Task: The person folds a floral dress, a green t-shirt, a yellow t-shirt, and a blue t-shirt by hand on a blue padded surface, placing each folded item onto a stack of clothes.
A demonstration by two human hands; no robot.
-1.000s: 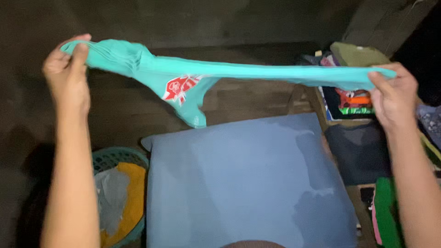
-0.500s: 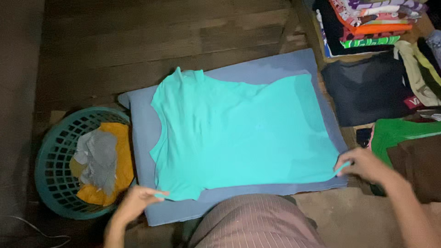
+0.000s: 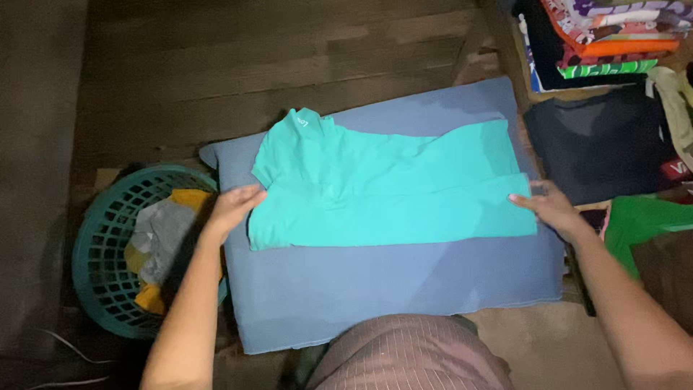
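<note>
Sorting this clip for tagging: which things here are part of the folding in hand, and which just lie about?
In hand:
turquoise shirt, folded over
blue pad under it
left hand and right hand on its ends

Lying about:
green basket of clothes
stacked clothes
dark garment
green garment

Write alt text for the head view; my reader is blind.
Two bare hands, left hand and right hand, press the ends of a half-folded turquoise shirt on a blue cushion. A laundry basket sits left, folded clothes right.
</note>
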